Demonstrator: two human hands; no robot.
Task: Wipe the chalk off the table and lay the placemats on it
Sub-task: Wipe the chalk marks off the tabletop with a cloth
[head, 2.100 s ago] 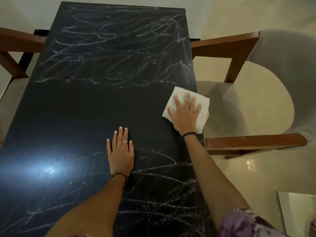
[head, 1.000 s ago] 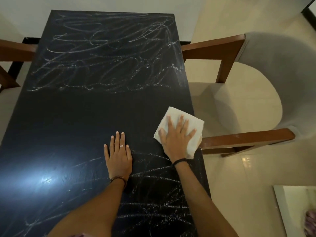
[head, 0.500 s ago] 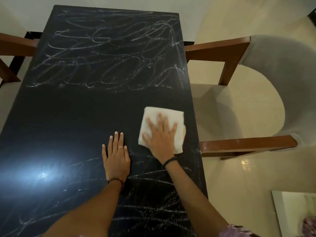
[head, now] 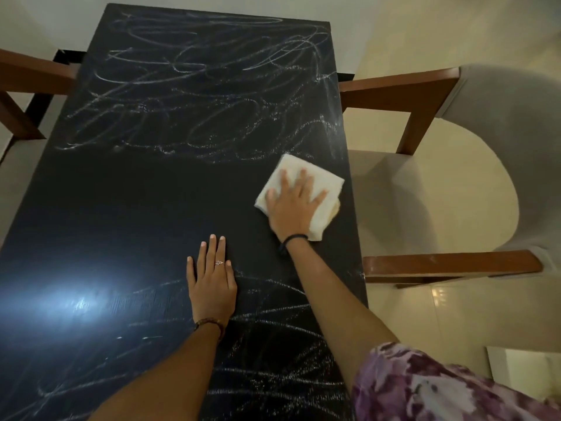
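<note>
**Wiping toward the far chalk, right edge of the surface**

With my right hand [head: 293, 205] flat, I have its fingers [head: 304, 180] spread wide over the folded white cloth [head: 326, 185], pressing rather than pinching it, so the pad gets even weight and does not bunch. The cloth sits near the right edge of the dark surface [head: 136, 202], just short of the far chalk scribbles [head: 194, 86], its lower corner poking out past my wrist. My left hand [head: 212, 284] lies palm down nearer the middle, fingers straight and close together, holding nothing; I judge it is there to brace me as I lean.

Out from the hands, a clean dark band crosses the middle. Dense looping chalk covers the far end, and a second patch of near scribbles [head: 279, 344] runs under my forearms. No placemats are in sight. An upholstered chair [head: 473, 165] stands just beside the right edge.
</note>
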